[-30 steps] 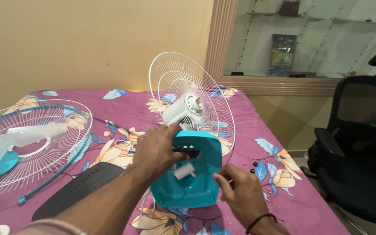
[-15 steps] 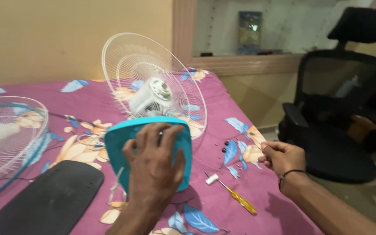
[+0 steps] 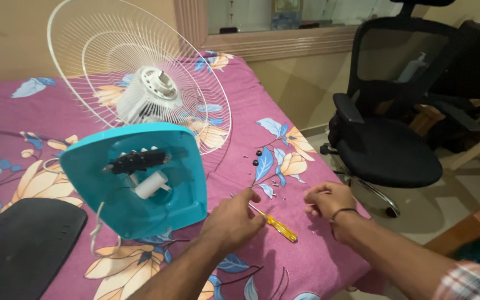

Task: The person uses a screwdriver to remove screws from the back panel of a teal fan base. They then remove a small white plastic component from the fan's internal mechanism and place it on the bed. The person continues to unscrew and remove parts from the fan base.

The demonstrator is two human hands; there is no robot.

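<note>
A: Head view first, from big to small. A bed [image 3: 318, 261] with a purple flowered cover carries everything. Near its far edge stands the white wire fan guard [image 3: 140, 72] with the white motor [image 3: 151, 100] in its middle. In front of it, more to the left side, the teal fan base [image 3: 140, 189] is tipped up, so its open underside with the black part and the white stub faces the camera. A black flat panel [image 3: 23, 244] lies at the near left corner.

B: And the small thing, where is it?

A: The yellow-handled screwdriver [image 3: 276, 225] lies flat on the cover near the right edge of the bed, between the two hands. Its long axis runs diagonal: the thin metal shaft points up and left, the yellow handle down and right, toward the near edge.

B: Which hand is closer?

A: The left hand [image 3: 231, 222]. It sits just beside the shaft end, and its fingers are curled and pressed together over that end. If they really pinch the shaft, I cannot tell; the fingertips are hidden. The forearm comes in from the near edge, going up and right.

B: The other one?

A: The right hand [image 3: 329, 201] is near the right edge, a little past the handle, loosely curled with fingertips close together. I see nothing sure in it. A few small dark screws [image 3: 258, 156] lie farther on the cover, apart from both hands.
</note>
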